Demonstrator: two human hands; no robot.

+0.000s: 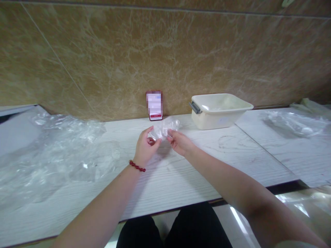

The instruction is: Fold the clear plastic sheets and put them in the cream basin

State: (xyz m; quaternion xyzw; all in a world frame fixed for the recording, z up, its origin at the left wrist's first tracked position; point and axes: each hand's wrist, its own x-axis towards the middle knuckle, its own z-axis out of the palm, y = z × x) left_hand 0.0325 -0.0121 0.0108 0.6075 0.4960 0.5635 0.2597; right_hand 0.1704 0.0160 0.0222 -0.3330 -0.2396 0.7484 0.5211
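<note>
A small, crumpled clear plastic bag (165,128) is held just above the white table, between my two hands. My left hand (147,144), with a red bead bracelet at its wrist, pinches the bag's left end between thumb and fingers. On the other side my right hand (179,141) grips the bag's lower right edge with its fingertips. Whether anything lies inside the bag I cannot make out. Right behind the bag a phone (155,106) leans upright against the wall, its screen lit and partly blurred.
A cream plastic bin (217,119) with a grey handle clip stands against the marbled wall, right of my hands. Clear plastic sheeting (74,148) spreads over the table's left side. More clear plastic (297,122) lies at the far right. The table's front edge (178,208) runs above my knees.
</note>
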